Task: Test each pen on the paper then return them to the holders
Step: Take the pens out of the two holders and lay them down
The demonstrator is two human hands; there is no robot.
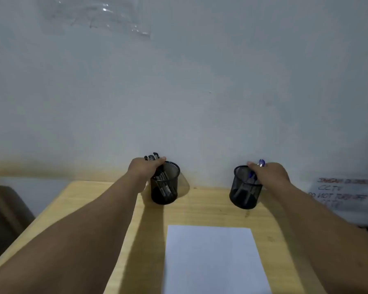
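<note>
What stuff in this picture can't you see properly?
- Head view: the pens in the left holder; the left hand covers their middles, so no count.
- The pens under the right hand at the right holder; only blue caps peek out.
- The paper: its near end is cut off by the bottom edge.
- The sign at right: too blurred to read fully.

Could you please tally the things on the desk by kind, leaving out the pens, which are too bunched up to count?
Black mesh pen holders: 2, the left holder and the right holder
Sheets of white paper: 1
Total: 3
</note>
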